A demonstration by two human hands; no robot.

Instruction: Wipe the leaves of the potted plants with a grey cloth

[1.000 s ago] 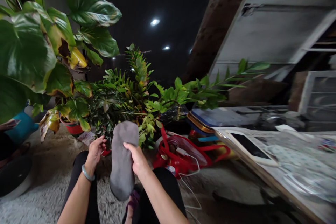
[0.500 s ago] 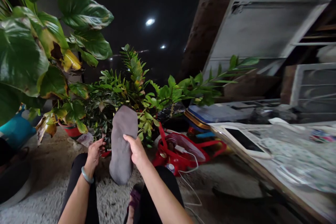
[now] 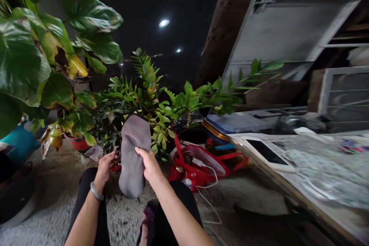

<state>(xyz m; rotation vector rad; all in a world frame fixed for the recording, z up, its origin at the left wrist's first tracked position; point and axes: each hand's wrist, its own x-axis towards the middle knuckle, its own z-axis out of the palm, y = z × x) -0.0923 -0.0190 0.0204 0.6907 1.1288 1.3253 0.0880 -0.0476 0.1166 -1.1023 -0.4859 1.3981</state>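
A long grey sole-shaped piece (image 3: 132, 161) hangs upright in front of the plants. My right hand (image 3: 147, 161) grips its right edge, with the thumb lying on the grey face and the fingers hidden behind. Just left of the piece is my left hand (image 3: 107, 165), its fingers curled together in a pinch. Whatever lies between those fingertips is too small to make out. A pale bangle (image 3: 96, 191) circles my left wrist.
Leafy plants (image 3: 138, 100) stand ahead. On the floor to the right sits a red bag (image 3: 198, 171) with a white cable. A table (image 3: 268, 177) at the right bears a white tablet (image 3: 268, 154). A blue-green object (image 3: 20, 144) is at the far left.
The grey piece has risen slightly and shifted a little to the left in the view. My left hand has moved slightly right, and my right hand keeps its hold.
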